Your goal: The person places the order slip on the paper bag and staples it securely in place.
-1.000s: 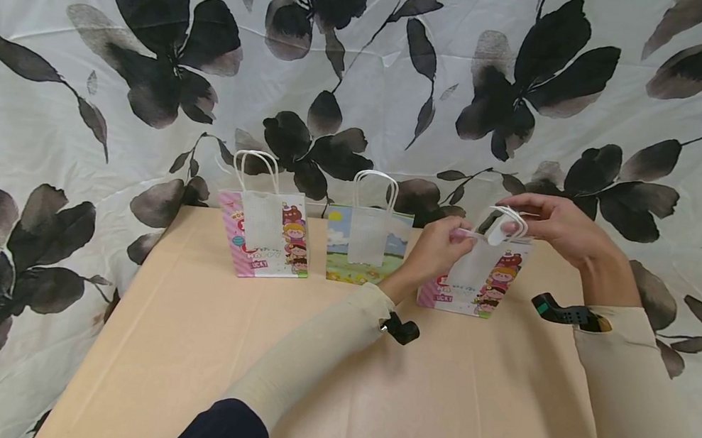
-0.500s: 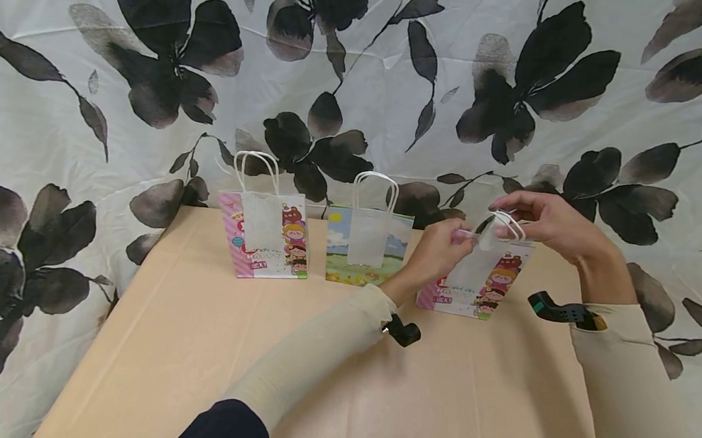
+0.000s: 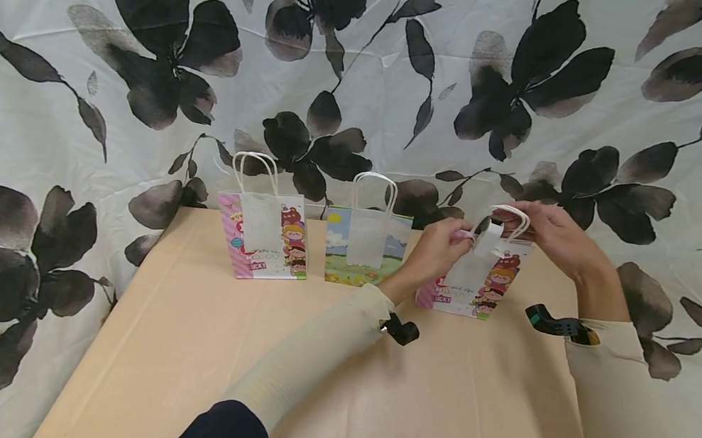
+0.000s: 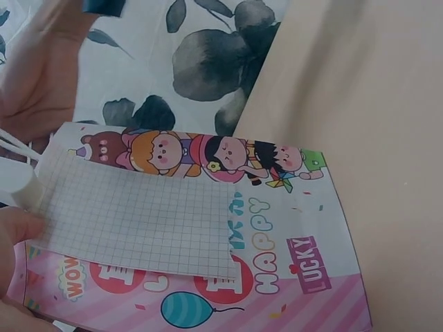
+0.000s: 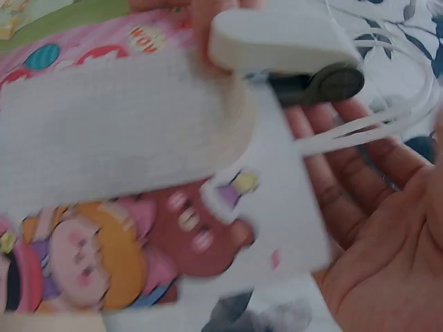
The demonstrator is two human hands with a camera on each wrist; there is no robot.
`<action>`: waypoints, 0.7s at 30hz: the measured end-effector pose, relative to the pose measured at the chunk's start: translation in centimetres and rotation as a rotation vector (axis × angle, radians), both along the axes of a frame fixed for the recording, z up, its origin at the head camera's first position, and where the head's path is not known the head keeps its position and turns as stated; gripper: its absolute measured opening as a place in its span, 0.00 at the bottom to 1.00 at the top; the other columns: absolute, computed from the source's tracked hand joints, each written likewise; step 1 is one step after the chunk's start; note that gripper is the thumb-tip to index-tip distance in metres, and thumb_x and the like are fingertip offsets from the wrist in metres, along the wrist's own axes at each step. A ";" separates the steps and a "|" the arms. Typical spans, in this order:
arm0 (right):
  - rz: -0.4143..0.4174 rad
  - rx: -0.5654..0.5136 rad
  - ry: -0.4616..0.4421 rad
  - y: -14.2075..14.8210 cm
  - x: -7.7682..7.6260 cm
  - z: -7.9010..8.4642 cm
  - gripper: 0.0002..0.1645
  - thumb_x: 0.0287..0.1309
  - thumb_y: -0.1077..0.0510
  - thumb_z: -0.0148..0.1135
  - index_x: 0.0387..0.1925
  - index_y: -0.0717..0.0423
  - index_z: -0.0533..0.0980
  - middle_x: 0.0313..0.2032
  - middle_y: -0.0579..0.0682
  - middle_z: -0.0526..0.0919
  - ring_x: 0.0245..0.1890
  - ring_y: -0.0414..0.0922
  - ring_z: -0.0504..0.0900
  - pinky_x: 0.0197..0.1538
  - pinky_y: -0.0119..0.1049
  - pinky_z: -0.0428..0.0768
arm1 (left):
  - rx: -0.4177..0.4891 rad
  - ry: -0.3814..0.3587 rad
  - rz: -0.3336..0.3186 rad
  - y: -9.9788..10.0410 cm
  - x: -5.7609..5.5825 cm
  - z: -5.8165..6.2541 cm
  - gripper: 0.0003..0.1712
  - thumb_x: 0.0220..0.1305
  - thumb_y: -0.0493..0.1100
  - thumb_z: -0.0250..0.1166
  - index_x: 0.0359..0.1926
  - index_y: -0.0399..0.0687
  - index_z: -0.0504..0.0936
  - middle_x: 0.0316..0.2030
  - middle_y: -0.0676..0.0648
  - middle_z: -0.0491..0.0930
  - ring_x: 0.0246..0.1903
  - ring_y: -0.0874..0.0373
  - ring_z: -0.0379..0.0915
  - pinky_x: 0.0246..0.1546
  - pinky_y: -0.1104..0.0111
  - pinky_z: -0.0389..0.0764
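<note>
In the head view, my left hand (image 3: 432,251) pinches the top edge of the right-hand pink-and-white paper gift bag (image 3: 501,281). White grid paper (image 4: 138,214) lies over the front of this bag. A small white-and-dark stapler (image 5: 284,45) sits across the bag's top edge, and my left thumb (image 4: 21,232) is right beside it. My right hand (image 3: 573,246) is behind the top of the bag, palm toward it, fingers extended beside the white handles (image 5: 381,128). Part of the right fingers is hidden by the bag and stapler.
A second pink gift bag (image 3: 231,242) stands at the left of the tan table (image 3: 371,392). Between them is a bag with a sky and meadow print (image 3: 336,267). Both have upright handles and white paper on the front. A floral cloth (image 3: 396,95) hangs behind.
My right fingers first closed around the stapler, then loosened and moved off it to behind the bag and handles. The left hand has stayed in place at the bag's edge.
</note>
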State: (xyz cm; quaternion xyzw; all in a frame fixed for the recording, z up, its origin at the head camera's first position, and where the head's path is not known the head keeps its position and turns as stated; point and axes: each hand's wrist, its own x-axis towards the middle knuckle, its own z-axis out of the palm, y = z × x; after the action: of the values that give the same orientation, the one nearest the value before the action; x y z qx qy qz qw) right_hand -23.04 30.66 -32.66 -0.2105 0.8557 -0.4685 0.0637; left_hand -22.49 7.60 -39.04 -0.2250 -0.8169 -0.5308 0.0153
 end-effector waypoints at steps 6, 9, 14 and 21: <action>-0.060 0.038 0.161 -0.3 1.3 -1.7 0.24 0.72 0.56 0.61 0.65 0.56 0.75 0.49 0.45 0.81 0.44 0.38 0.83 0.46 0.24 0.80 | -0.012 0.007 -0.005 -0.1 -0.1 0.1 0.16 0.73 0.39 0.62 0.59 0.41 0.81 0.50 0.47 0.81 0.47 0.62 0.82 0.45 0.78 0.80; -0.186 0.094 0.196 -1.7 1.6 -1.7 0.28 0.58 0.55 0.75 0.60 0.51 0.80 0.47 0.46 0.82 0.41 0.35 0.82 0.41 0.23 0.80 | -0.019 0.027 0.008 -0.1 -0.2 0.2 0.15 0.73 0.40 0.62 0.58 0.41 0.82 0.49 0.47 0.81 0.45 0.62 0.82 0.44 0.78 0.81; -0.250 0.010 0.220 -2.5 1.7 -1.4 0.23 0.57 0.61 0.75 0.55 0.58 0.80 0.46 0.44 0.83 0.40 0.33 0.84 0.40 0.23 0.80 | 0.013 -0.002 0.021 0.0 -0.2 0.2 0.15 0.74 0.40 0.62 0.57 0.42 0.83 0.46 0.48 0.81 0.44 0.61 0.83 0.43 0.76 0.82; -0.233 -0.023 0.194 -2.2 2.2 -1.3 0.24 0.59 0.63 0.73 0.57 0.60 0.78 0.48 0.38 0.82 0.44 0.30 0.83 0.45 0.21 0.79 | 0.049 -0.014 0.009 -0.2 -0.2 0.0 0.15 0.74 0.41 0.62 0.56 0.42 0.84 0.44 0.48 0.80 0.43 0.62 0.83 0.42 0.76 0.83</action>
State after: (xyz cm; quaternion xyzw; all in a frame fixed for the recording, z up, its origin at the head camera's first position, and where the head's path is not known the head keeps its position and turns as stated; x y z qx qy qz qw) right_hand -20.88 28.51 -33.98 -0.1547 0.8710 -0.4599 -0.0766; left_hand -22.67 7.38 -39.01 -0.2170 -0.8047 -0.5523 0.0176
